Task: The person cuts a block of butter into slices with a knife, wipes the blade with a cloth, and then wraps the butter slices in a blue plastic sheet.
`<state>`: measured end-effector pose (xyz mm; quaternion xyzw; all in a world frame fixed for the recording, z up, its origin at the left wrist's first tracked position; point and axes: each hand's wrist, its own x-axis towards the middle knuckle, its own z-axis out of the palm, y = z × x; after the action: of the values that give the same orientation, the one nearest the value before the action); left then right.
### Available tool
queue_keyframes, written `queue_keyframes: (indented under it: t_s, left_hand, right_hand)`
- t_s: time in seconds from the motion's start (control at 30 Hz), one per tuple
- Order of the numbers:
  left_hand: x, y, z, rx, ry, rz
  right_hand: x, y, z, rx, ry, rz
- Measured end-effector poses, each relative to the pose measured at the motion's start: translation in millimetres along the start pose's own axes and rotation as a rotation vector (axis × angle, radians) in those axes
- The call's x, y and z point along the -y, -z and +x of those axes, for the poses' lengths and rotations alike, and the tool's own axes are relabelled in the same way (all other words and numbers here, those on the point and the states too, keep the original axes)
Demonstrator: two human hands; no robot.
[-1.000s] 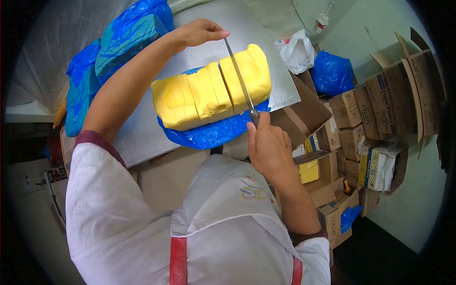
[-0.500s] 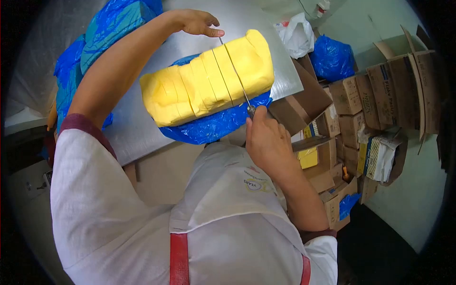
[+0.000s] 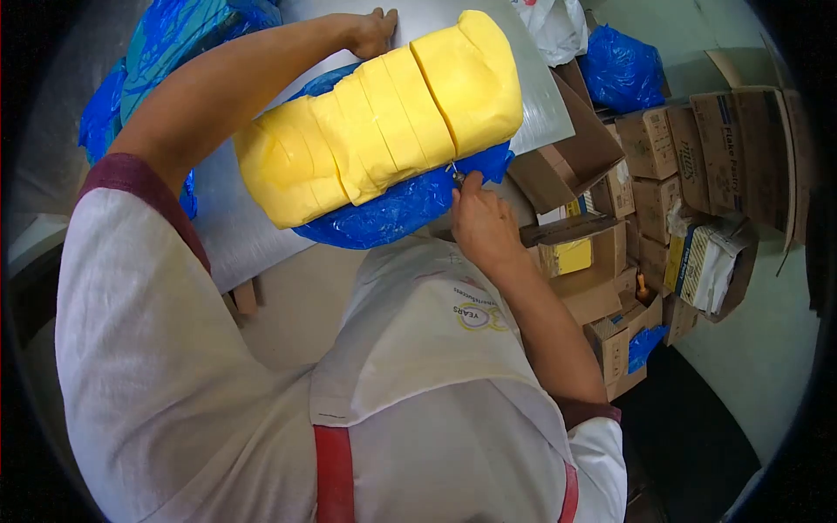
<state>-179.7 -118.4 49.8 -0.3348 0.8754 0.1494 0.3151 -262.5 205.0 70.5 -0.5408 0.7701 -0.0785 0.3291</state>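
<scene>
A large yellow block (image 3: 384,113) with several cuts across it lies on a blue plastic sheet (image 3: 375,218) on the metal table. My right hand (image 3: 484,218) is closed round the handle of a long thin knife (image 3: 457,173) at the block's near side. The blade is mostly hidden in the rightmost cut, which gapes slightly. At the block's far edge, my left hand (image 3: 375,33) has its fingers bent. Its fingertips and the knife's far end are partly hidden, so I cannot tell whether it holds the tip.
Blue-wrapped bundles (image 3: 179,52) lie on the table's left side. A white bag (image 3: 554,30) and a blue bag (image 3: 621,70) are beyond the table's right edge (image 3: 558,139). Open cardboard boxes (image 3: 658,144) are stacked at the right, near the wall.
The blade has sunk from the block's top into the rightmost cut, which is wider. My left hand has turned and moved down behind the block. The view has shifted slightly.
</scene>
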Motion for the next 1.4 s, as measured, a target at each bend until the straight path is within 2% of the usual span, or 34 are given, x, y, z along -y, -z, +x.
queue_keyframes:
  t_s: [0.13,0.27,0.3,0.4,0.5,0.6,0.73,0.87,0.93,1.03,1.1,1.13,1.23,1.33,1.37,1.4]
  left_hand:
    - [-14.0,1.1,-1.2,-0.020,0.073,0.140]
    - [0.2,-7.9,9.4,-0.080,0.090,0.000]
    - [-3.1,-9.5,0.7,-0.278,0.037,0.025]
    - [1.0,38.2,-31.0,-0.063,-0.047,-0.427]
    - [-21.8,50.9,-112.5,-0.245,-0.152,-0.572]
    - [-46.3,57.8,-158.3,-0.126,-0.203,-0.436]
    - [-45.3,48.9,-153.7,-0.164,-0.135,-0.574]
    - [-47.5,49.3,-153.8,-0.160,-0.123,-0.531]
    - [-47.5,46.5,-154.2,-0.176,-0.117,-0.546]
    - [-48.3,47.2,-156.6,-0.126,-0.113,-0.561]
    - [-41.4,35.7,-154.6,-0.248,-0.117,-0.646]
    - [-37.3,31.3,-154.4,-0.311,-0.114,-0.688]
    - [-31.7,48.4,-167.8,-0.378,-0.188,-0.736]
    - [-32.1,66.4,-172.0,-0.446,-0.219,-0.758]
    - [-33.1,74.4,-170.3,-0.438,-0.261,-0.763]
    - [-35.0,78.9,-166.9,-0.458,-0.263,-0.759]
  right_hand:
    - [-9.7,-19.3,8.2,-0.023,-0.016,0.002]
    - [-9.9,-19.6,7.0,-0.040,-0.003,0.037]
    - [-12.0,-23.0,6.8,-0.058,0.011,0.038]
    - [-17.0,-22.1,4.8,-0.093,0.041,0.053]
    - [-12.4,-16.6,2.2,-0.088,0.041,0.067]
    - [-12.3,-13.3,-1.0,-0.084,0.034,0.044]
    - [-6.9,-2.9,-3.3,-0.086,0.049,0.046]
    - [18.9,34.4,-14.5,-0.052,0.051,0.032]
    - [30.1,53.2,-27.5,-0.044,0.084,0.007]
    - [26.3,63.8,-77.6,0.005,0.019,0.008]
    - [8.3,69.6,-132.1,0.116,-0.002,-0.058]
    - [-0.7,78.6,-160.5,0.102,-0.026,-0.056]
    - [-29.6,122.8,-222.0,0.167,-0.048,0.000]
    - [-15.5,149.8,-211.1,-0.031,0.023,0.257]
    - [-3.7,147.0,-192.4,-0.185,0.091,0.244]
    - [3.1,140.7,-169.6,-0.220,0.100,0.249]
